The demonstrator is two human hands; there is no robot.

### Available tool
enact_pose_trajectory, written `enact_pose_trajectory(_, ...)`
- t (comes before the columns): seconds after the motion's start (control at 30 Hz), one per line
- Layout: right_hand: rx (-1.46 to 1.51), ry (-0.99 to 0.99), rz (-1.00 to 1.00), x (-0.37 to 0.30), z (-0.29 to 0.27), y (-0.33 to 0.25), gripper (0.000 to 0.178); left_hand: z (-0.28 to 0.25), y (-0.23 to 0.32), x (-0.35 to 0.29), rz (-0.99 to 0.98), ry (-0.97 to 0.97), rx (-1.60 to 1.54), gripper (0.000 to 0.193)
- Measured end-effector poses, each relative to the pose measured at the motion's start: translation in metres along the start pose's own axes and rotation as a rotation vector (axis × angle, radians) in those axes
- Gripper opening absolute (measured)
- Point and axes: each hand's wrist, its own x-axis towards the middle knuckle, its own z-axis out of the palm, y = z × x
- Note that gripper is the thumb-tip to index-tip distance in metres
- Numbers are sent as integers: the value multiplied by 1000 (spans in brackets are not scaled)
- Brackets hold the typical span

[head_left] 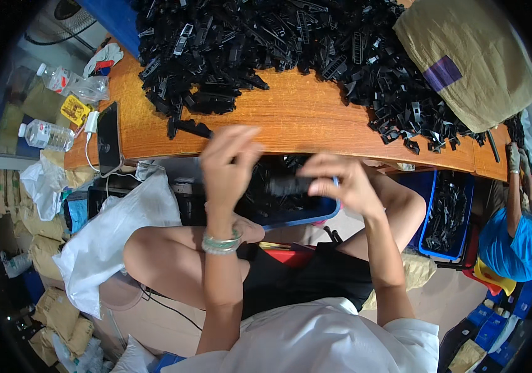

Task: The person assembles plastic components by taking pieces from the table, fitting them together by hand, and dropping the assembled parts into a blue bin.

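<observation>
My left hand (228,165), blurred by motion, is raised by the table's front edge with its fingers stretched and apart; I see nothing in it. Just beyond it a long black plastic part (194,128) lies on the wooden table. My right hand (346,183) is over my lap side of the edge, thumb and fingers closed on the end of a blurred black plastic part (286,186). Below both hands a blue bin (303,216) with black parts stands under the table edge. A large heap of black plastic parts (266,37) covers the back of the table.
A brown sack (471,62) lies at the table's right. A phone (110,138) with a white cable and water bottles (48,135) are at the left. Another blue bin (446,211) of black parts stands at right, near a person in a blue shirt (514,245). White sacking (123,236) hangs left.
</observation>
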Motion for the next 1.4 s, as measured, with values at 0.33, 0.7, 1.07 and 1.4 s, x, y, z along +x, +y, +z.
enact_pose_trajectory(0.33, -915, 789, -155, 34, -32, 18, 28, -17, -25, -8, -75, 191, 575, 21)
enact_pose_trajectory(0.7, -1217, 578, -132, 57, -76, 29, 16, 4, -3, -16, -47, 100, 180, 16)
enact_pose_trajectory(1.07, 247, 679, 201, 47, -13, 12, 15, 36, -8, 12, -33, -134, 80, 21)
enact_pose_trajectory(1.4, -737, 672, 368, 31, -27, 4, 24, 34, -8, 14, -38, -165, 105, 22)
